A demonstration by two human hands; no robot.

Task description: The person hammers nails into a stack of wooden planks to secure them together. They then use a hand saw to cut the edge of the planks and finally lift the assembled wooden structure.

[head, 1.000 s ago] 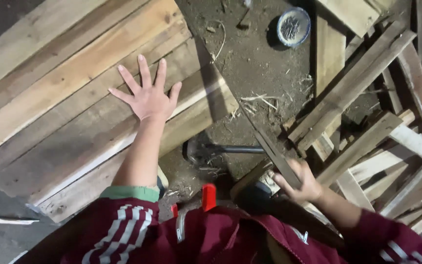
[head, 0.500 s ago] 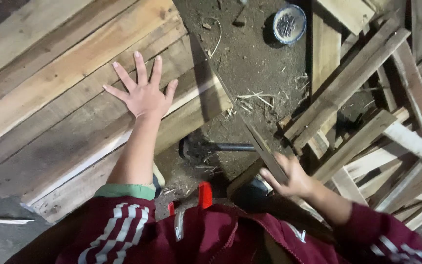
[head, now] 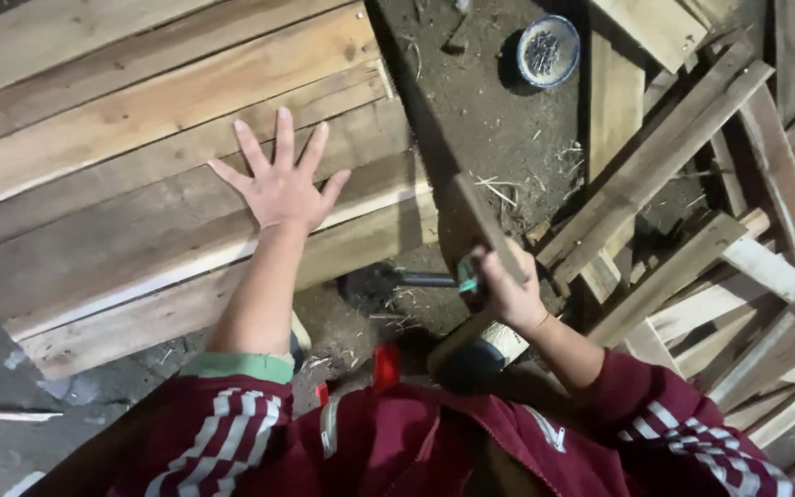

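My left hand [head: 280, 184] lies flat with fingers spread on a stack of long wooden planks [head: 121, 138] at the left. My right hand [head: 506, 285] grips a narrow wooden slat [head: 453, 193] that runs diagonally up and to the left over the dirt floor. Just left of that hand a dark hammer [head: 388, 281] lies on the ground, its handle pointing toward my right hand. Both sleeves are dark red with white stripes.
A round tin of nails [head: 547, 51] sits on the dirt at the top. A jumble of loose wooden slats [head: 692, 184] fills the right side. Bare dirt ground [head: 489, 120] with wood chips lies between the stack and the pile.
My right hand has lifted the slat up and to the left, from beside the pile to over the dirt. My left hand stays flat on the planks.
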